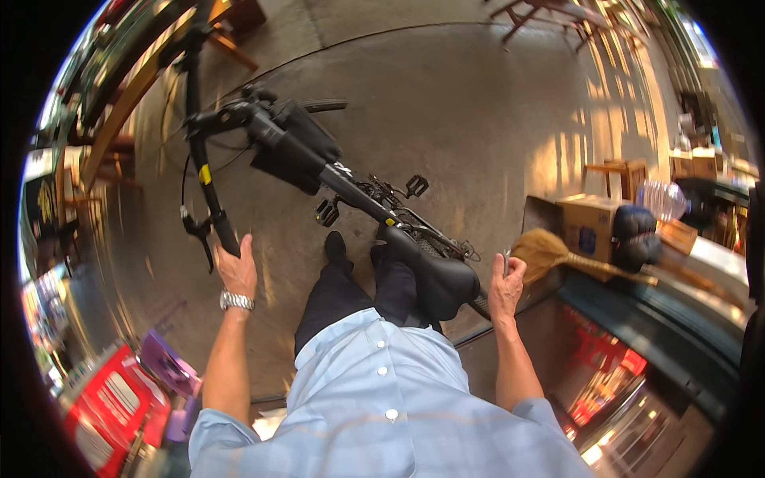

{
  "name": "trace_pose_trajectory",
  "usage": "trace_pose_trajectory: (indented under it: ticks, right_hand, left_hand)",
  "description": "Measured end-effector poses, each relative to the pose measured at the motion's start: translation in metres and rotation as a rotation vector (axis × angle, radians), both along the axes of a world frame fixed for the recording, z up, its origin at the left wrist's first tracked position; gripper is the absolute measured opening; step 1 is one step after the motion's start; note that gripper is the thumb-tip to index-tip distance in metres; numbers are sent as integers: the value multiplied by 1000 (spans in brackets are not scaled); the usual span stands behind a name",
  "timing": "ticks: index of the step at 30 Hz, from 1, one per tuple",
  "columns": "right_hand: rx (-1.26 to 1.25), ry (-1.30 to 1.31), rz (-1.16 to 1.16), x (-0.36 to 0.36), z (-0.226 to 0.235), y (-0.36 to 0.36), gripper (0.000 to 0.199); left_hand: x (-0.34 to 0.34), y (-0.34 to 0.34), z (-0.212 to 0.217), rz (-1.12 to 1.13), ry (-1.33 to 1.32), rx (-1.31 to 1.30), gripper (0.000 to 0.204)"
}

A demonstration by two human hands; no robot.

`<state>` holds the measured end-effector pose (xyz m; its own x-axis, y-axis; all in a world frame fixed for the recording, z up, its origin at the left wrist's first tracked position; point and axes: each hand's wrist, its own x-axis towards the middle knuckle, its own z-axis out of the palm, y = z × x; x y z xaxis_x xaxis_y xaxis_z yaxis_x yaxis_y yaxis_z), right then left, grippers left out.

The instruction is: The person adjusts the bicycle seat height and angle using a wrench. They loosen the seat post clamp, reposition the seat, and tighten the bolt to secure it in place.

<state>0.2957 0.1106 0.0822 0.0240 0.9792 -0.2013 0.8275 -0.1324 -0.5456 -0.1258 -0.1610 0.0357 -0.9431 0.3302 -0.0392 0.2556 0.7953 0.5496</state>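
Observation:
A black bicycle point(362, 197) stands before me, its handlebar point(205, 171) at the left and its black saddle point(443, 279) close to my body. The near handlebar grip point(226, 237) is in my left hand point(237, 271), which wears a metal watch; its thumb lies along the grip and the other fingers are mostly hidden. Beyond that hand juts a brake lever point(197, 229). Out to the right of the saddle, my right hand point(504, 293) is raised and closed on a small silvery metal piece point(506, 261), whose kind I cannot make out.
A straw broom point(548, 251) lies just beyond my right hand, beside a cardboard box point(586, 223). Behind these are a large clear plastic bottle point(663, 199) and a wooden stool point(624, 170). Red packaging point(119, 406) sits at the lower left. Wooden furniture stands at the far left.

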Motion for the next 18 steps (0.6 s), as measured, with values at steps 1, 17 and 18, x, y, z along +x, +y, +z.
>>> trace_pose_trajectory:
  ticks: [1, 17, 18]
  right_hand:
    - [-54, 69, -64, 23, -10, -10, 32]
    - [-740, 787, -12, 60, -104, -40, 25]
    - [-792, 798, 3, 54, -101, -32, 28]
  left_hand:
    - [4, 3, -5, 11, 19, -16, 48]
    - [161, 141, 31, -370, -663, 101, 50]
    - [168, 167, 31, -313, -814, 102, 49]
